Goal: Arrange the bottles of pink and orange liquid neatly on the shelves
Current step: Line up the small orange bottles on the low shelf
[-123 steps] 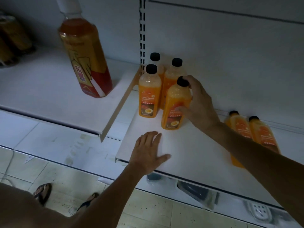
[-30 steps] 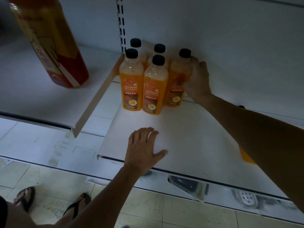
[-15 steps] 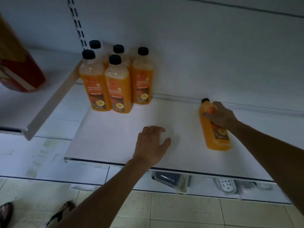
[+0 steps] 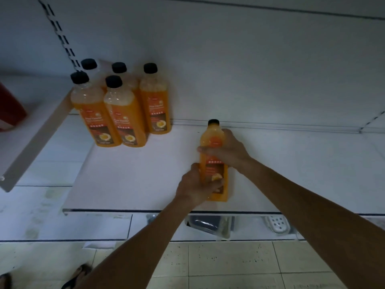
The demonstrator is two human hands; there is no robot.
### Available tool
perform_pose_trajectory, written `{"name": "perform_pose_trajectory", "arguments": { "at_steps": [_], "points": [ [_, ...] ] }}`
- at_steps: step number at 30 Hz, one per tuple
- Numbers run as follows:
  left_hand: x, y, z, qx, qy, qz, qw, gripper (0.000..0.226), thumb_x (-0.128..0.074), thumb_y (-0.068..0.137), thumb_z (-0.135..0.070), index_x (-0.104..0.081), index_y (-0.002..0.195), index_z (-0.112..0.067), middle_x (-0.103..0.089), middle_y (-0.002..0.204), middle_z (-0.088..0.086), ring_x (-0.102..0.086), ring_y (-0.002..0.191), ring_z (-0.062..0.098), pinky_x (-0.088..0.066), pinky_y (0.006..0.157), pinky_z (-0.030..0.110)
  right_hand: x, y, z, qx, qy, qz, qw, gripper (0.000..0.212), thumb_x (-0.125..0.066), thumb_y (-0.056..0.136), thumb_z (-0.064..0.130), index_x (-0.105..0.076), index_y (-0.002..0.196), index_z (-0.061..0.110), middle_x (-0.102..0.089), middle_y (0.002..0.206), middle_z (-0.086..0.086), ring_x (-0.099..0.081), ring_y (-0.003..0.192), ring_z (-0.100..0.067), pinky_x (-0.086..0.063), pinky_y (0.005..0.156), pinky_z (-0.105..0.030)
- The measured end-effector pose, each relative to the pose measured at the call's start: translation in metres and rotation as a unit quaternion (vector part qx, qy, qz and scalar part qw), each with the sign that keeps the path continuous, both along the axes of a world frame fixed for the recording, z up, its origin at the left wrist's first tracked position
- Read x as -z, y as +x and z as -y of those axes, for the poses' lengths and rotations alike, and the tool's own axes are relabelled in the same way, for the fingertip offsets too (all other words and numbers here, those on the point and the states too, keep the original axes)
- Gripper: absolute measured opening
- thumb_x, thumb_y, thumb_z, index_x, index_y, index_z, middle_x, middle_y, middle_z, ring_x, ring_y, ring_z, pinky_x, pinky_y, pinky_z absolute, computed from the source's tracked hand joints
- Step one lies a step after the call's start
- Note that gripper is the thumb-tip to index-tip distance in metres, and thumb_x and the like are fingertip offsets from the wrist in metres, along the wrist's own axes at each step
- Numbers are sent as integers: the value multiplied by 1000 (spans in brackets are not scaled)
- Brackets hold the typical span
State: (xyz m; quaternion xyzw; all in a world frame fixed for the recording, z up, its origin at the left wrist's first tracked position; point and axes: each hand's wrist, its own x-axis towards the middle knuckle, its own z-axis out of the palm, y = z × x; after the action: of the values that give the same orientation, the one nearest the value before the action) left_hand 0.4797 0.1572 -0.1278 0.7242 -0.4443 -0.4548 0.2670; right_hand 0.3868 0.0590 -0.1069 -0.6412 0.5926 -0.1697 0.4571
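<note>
Orange liquid fills the clear plastic bottle (image 4: 212,140) held over the white shelf (image 4: 145,176), towards its front edge and right of centre, black cap pointing at the back panel (image 4: 229,59). The right hand (image 4: 230,150) wraps around its upper body, and the left hand (image 4: 195,187) grips the lower part, covering some of the dark label. Whether the base rests on the shelf cannot be told. Well apart to the left, five matching bottles (image 4: 125,109) stand upright in the back corner, touching one another: three behind, two in front, square-shouldered with round black caps. Nothing lies between them and the held bottle. A slotted metal upright (image 4: 60,36) runs up the smooth panel beside them. A neighbouring shelf (image 4: 35,140) sits at the left with something red (image 4: 10,109) on it. Below are speckled floor tiles (image 4: 229,261) and a sandal (image 4: 77,274).
</note>
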Motion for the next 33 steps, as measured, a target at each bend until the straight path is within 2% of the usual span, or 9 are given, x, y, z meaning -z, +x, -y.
{"name": "perform_pose_trajectory", "arguments": {
  "at_steps": [4, 10, 13, 15, 17, 18, 22, 25, 33],
  "points": [
    [2, 20, 3, -57, -115, -78, 989, 65, -73, 79, -20, -30, 127, -20, -57, 108, 2, -56, 90, 15, -43, 68, 19, -33, 13, -1, -82, -74, 41, 993, 81, -84, 64, 39, -40, 131, 27, -59, 113, 7, -60, 103, -14, -53, 85, -35],
    [8, 55, -1, -52, -217, -86, 971, 63, -67, 81, -2, -23, 124, -17, -51, 104, -4, -55, 85, 8, -48, 59, 6, -58, 32, -19, -221, -169, 36, 960, 84, -80, 73, 12, -31, 140, 26, -56, 110, 7, -55, 97, -8, -45, 76, -11],
    [10, 70, -3, -65, -192, -95, 975, 64, -74, 79, -14, -29, 124, -20, -54, 102, -7, -59, 89, 14, -52, 69, 11, -46, 47, -27, -213, -223, 36, 951, 83, -78, 74, 14, -32, 141, 25, -56, 119, 1, -53, 104, -12, -46, 84, -20],
    [18, 82, -5, -62, -136, 83, 985, 62, -71, 77, -44, -39, 124, -20, -60, 109, -2, -62, 97, 20, -53, 82, 27, -39, 57, -32, -206, -253, 20, 945, 82, -76, 76, 17, -29, 143, 26, -52, 125, -6, -50, 110, -18, -46, 91, -32],
    [29, 92, -19, -16, -99, 329, 939, 60, -59, 80, -58, -44, 123, -18, -60, 119, 0, -59, 107, 20, -45, 91, 32, -36, 67, -34, -190, -266, 9, 945, 79, -73, 80, 17, -27, 144, 25, -44, 126, -7, -44, 108, -13, -42, 89, -27],
    [34, 95, -28, 15, -108, 378, 919, 60, -55, 82, -58, -45, 125, -17, -57, 125, 2, -55, 114, 20, -41, 98, 33, -36, 71, -34, -185, -273, 3, 944, 78, -72, 81, 17, -26, 144, 25, -41, 124, -7, -41, 106, -11, -40, 87, -23],
    [43, 97, -51, 87, -85, 391, 912, 64, -34, 94, -53, -30, 144, -12, -28, 153, 7, -23, 142, 22, -15, 117, 40, -33, 90, -27, -160, -292, -3, 943, 77, -70, 83, 18, -24, 144, 25, -35, 121, -7, -38, 101, -9, -36, 84, -19],
    [42, 92, -52, 117, -39, 397, 909, 65, -19, 98, -50, -7, 150, -13, -4, 159, 2, 0, 147, 17, 0, 119, 38, -30, 108, -21, -142, -299, 11, 943, 73, -68, 84, 17, -26, 143, 23, -34, 125, -11, -43, 108, -18, -39, 86, -21],
    [35, 107, -51, 172, -10, 382, 908, 70, -26, 97, -52, -2, 150, -15, 2, 159, 1, 3, 147, 18, -1, 119, 38, -31, 143, 1, -102, -320, 26, 942, 67, -63, 86, 19, -26, 142, 15, -35, 128, -20, -44, 114, -32, -45, 92, -33]
  ]
}}
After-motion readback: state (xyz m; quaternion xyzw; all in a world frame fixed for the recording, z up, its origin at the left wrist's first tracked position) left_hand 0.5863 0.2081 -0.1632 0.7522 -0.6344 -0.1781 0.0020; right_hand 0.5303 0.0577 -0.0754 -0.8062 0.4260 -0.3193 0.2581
